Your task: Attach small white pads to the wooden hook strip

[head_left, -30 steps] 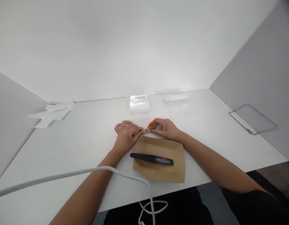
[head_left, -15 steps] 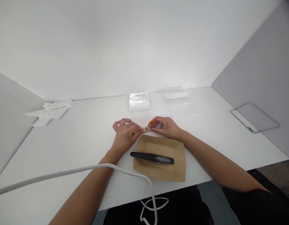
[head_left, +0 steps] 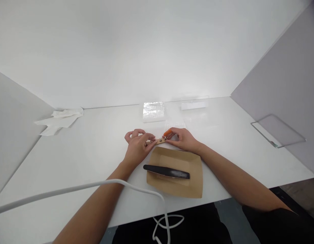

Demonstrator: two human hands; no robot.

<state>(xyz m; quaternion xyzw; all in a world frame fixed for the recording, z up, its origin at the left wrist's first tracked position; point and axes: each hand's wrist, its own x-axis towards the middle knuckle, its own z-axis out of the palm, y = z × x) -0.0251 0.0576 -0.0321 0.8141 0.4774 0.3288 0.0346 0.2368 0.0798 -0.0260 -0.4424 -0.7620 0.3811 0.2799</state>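
- Nearest me, below my grip, a black tool (head_left: 166,171) lies across the brown tray (head_left: 195,176).
- My left hand (head_left: 137,146) pinches the tan strip (head_left: 160,140); my right hand (head_left: 181,138) pinches an orange piece (head_left: 167,132) at its end.
- Since 1 second ago, my hands barely moved: same hold.
- Beyond, clear packets (head_left: 153,110); no readable writing.

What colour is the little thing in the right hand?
Orange, seen in the head view: the small piece pinched by the right hand.
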